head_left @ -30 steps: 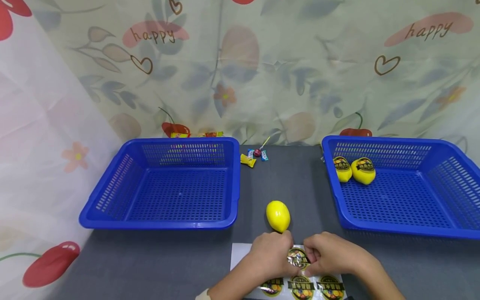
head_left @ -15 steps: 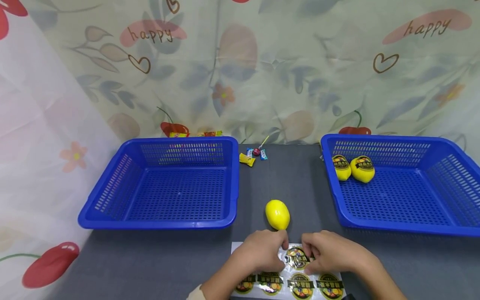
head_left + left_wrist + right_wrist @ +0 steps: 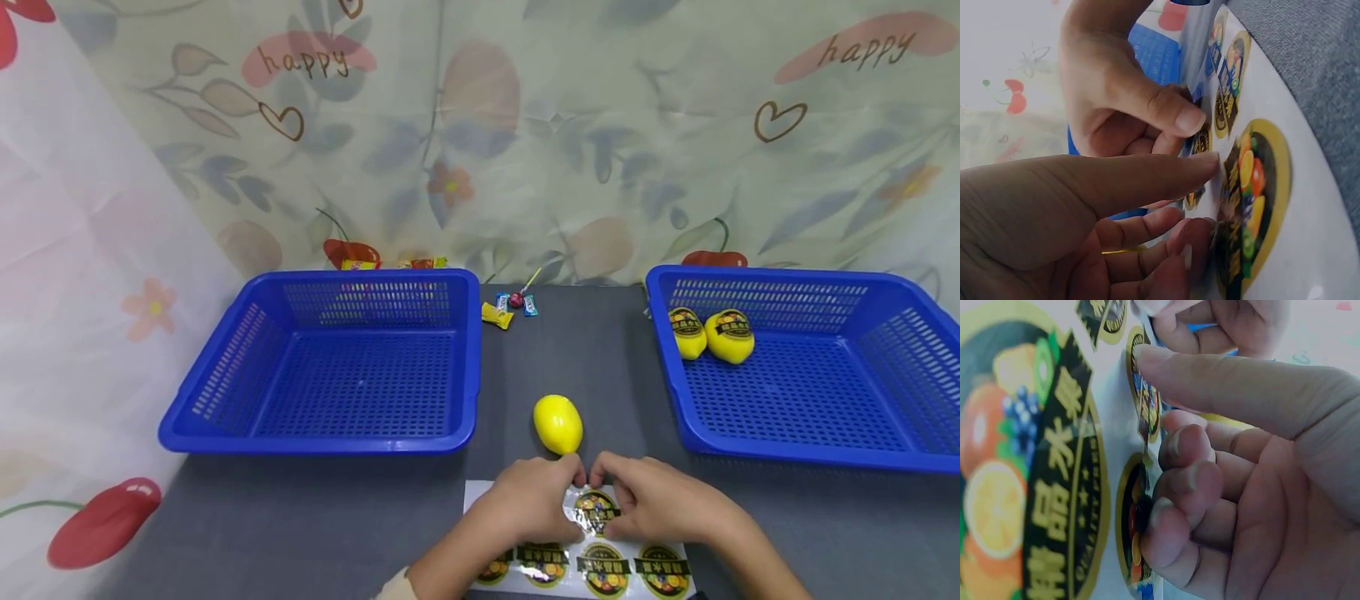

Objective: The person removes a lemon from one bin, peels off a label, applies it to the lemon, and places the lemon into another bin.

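Note:
A white sheet of round fruit stickers (image 3: 474, 493) lies on the table's near side. My left hand (image 3: 531, 502) and right hand (image 3: 663, 500) rest on its upper part, on either side of one gold-rimmed black sticker (image 3: 596, 510). In the right wrist view, the right thumb (image 3: 1210, 378) touches that sticker's edge while the other fingertips bend against the sheet. The left thumb (image 3: 1154, 178) reaches to the sheet in the left wrist view, its other fingers bent below. No sticker shows lifted between the fingers. Just beyond the hands lies a yellow lemon (image 3: 558, 423) without a label.
A blue basket (image 3: 318, 446) stands at the left. Another blue basket (image 3: 810, 457) at the right holds two labelled lemons (image 3: 730, 337). Wrapped candies (image 3: 497, 316) and a lollipop (image 3: 517, 299) lie at the back between them, before a printed curtain (image 3: 555, 167).
The left hand has drawn slightly left from the sticker, then come back toward it. The right hand's fingers have shifted left over the sticker's top edge. Lemon and baskets stay put.

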Available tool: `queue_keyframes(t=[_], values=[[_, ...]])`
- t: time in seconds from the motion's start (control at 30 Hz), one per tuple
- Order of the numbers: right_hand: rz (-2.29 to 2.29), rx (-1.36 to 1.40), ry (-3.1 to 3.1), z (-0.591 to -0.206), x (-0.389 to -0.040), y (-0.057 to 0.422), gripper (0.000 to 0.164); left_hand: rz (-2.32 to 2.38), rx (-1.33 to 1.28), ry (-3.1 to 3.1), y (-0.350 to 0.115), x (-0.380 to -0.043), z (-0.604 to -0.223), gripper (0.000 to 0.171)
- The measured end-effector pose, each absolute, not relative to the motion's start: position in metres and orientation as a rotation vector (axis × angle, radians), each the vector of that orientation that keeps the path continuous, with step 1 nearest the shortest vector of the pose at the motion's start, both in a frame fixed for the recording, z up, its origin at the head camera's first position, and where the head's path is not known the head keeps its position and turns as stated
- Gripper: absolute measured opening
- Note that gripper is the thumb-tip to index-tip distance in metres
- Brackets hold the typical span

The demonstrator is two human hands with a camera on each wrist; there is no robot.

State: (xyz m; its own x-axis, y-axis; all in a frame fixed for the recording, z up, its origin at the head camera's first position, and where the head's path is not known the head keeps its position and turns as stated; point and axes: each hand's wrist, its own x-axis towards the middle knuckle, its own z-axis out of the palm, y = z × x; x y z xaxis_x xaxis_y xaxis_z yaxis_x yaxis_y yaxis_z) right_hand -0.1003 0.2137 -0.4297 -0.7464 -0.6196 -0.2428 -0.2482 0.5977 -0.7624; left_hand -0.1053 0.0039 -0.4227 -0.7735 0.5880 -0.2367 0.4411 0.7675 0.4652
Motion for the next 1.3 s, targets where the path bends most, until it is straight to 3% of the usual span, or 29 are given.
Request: queue_keyframes(t=[0.53,0.87,1.13,1.3], values=[[-1.050,-0.689,2.368,-0.433,-0.098,0.210,0.039,0.551,0.778,2.620,0.010,-0.104,-0.426,0.041],[-1.111,-0.653,2.311,-0.432,-0.102,0.215,0.032,0.623,0.857,2.621,0.009,-0.104,-0.428,0.019],[-1.096,-0.686,2.272,-0.429,-0.102,0.222,0.040,0.878,0.835,2.439,-0.001,-0.111,-0.417,0.020],[-1.081,-0.708,2.319,-0.426,-0.103,0.225,0.032,1.089,0.731,2.424,-0.008,-0.117,-0.406,0.022]])
